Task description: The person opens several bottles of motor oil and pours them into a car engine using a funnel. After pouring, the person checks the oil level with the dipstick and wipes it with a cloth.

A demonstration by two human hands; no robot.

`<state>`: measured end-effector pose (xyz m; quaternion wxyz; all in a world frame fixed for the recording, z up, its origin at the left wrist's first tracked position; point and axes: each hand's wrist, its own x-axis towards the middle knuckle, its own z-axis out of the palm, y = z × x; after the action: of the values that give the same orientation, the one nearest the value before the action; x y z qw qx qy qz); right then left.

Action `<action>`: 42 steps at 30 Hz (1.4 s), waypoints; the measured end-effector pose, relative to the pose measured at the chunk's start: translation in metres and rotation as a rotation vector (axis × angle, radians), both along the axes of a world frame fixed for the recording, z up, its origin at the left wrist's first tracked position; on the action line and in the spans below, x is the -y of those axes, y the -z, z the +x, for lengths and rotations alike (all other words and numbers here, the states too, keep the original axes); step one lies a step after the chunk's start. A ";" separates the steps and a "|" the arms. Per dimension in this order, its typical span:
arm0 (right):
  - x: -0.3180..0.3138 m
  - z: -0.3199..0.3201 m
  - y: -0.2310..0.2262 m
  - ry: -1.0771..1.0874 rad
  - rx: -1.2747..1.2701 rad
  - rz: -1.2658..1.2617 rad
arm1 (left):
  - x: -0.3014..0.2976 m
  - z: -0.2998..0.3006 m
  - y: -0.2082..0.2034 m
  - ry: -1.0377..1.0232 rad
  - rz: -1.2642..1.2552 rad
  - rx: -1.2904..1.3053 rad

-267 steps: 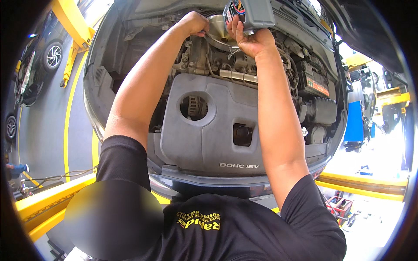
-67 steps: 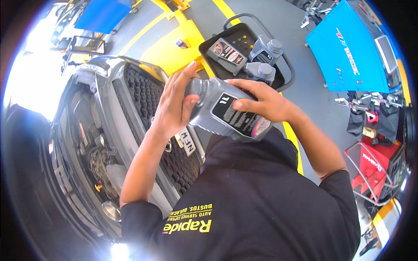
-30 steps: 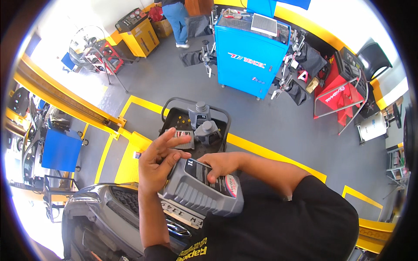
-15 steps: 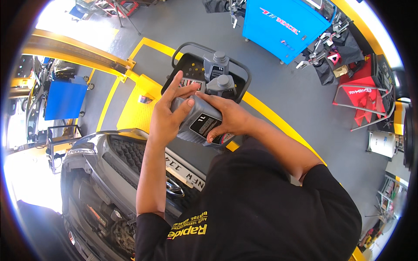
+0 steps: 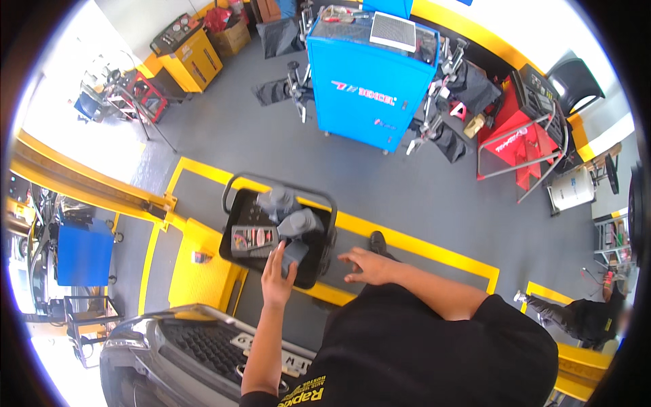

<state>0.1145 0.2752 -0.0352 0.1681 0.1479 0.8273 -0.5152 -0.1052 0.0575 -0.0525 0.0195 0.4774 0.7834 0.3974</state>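
My left hand [image 5: 275,281] reaches over the black tray of a cart [image 5: 232,258]. Its thumb and fingers are around the upper end of a grey plastic bottle [image 5: 296,252], which sits low among the tray's contents and is partly hidden by the hand. My right hand [image 5: 367,266] is off to the right of the tray, fingers apart and loosely bent, with nothing in it. Two more grey capped bottles stand in the tray: one nearer [image 5: 302,224], one farther [image 5: 277,202], both blurred. Left of them lies a grey box with a colourful label [image 5: 253,239].
A car's dark front grille [image 5: 203,342] is at the lower left. Beside the tray are a yellow lift base [image 5: 196,278] and a small container [image 5: 201,257]. Farther off stand a blue tool cabinet [image 5: 366,95] and a red machine [image 5: 519,142]. Another person [image 5: 586,315] is at the right.
The grey bottle, held in both hands before, is now down in the tray at my left hand. My right hand has let go and moved right. The view has shifted, showing more floor.
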 end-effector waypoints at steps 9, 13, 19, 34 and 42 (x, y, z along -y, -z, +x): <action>-0.219 0.010 0.012 -0.018 0.003 -0.060 | -0.032 0.009 0.027 -0.365 -0.236 0.146; -0.315 0.050 -0.011 0.129 -0.008 -0.012 | -0.063 -0.004 -0.014 -0.753 -0.010 0.405; -0.404 0.105 -0.038 0.679 0.071 -0.195 | -0.207 -0.076 -0.126 -0.682 0.326 0.044; -0.593 -0.080 -0.108 0.568 -0.252 0.022 | -0.676 -0.291 -0.145 0.180 0.024 0.174; -0.781 -0.392 -0.134 0.580 -0.414 0.695 | -0.908 -0.488 -0.127 0.270 -0.149 0.312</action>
<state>-0.2771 1.0567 0.0988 -0.2090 0.3137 0.8910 -0.2530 -0.5933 0.9652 0.0745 0.2288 0.5081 0.7270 0.4012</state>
